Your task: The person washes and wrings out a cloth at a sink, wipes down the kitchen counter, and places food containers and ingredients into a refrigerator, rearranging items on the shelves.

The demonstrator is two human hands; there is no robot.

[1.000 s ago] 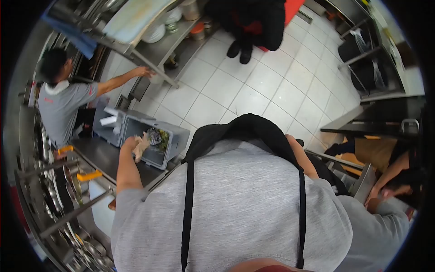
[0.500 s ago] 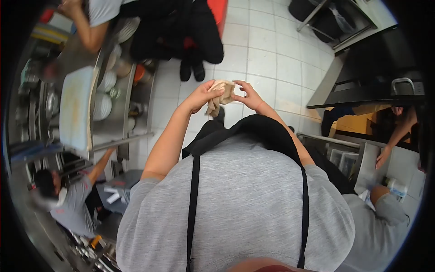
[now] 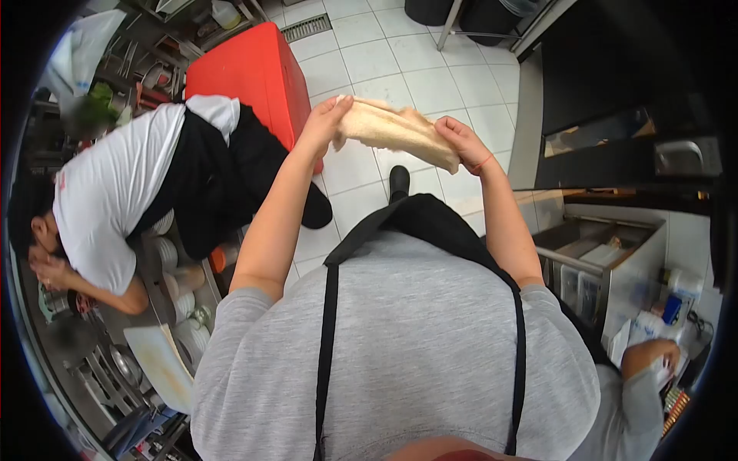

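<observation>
White floor tiles [image 3: 461, 92] spread beneath everything; a co-worker in a white shirt [image 3: 123, 169] bends beside a red chest-like box [image 3: 234, 77], whether leaning on it I cannot tell; a stained cutting board [image 3: 161, 367] lies near stacked white dishes [image 3: 164, 256], seemingly kept there to be within reach; a beige terry-like cloth [image 3: 396, 132] hangs in the air over the floor, ahead of the wearer's black apron [image 3: 415, 215], stretched lengthwise between both hands, probably to keep it spread rather than bunched; the left hand [image 3: 327, 127] pinches one end, thumb on top; the right hand [image 3: 463, 144] grips the opposite end, thumb and fingers closed on it; a thin red cord bracelet [image 3: 483, 164] circles the right wrist.
</observation>
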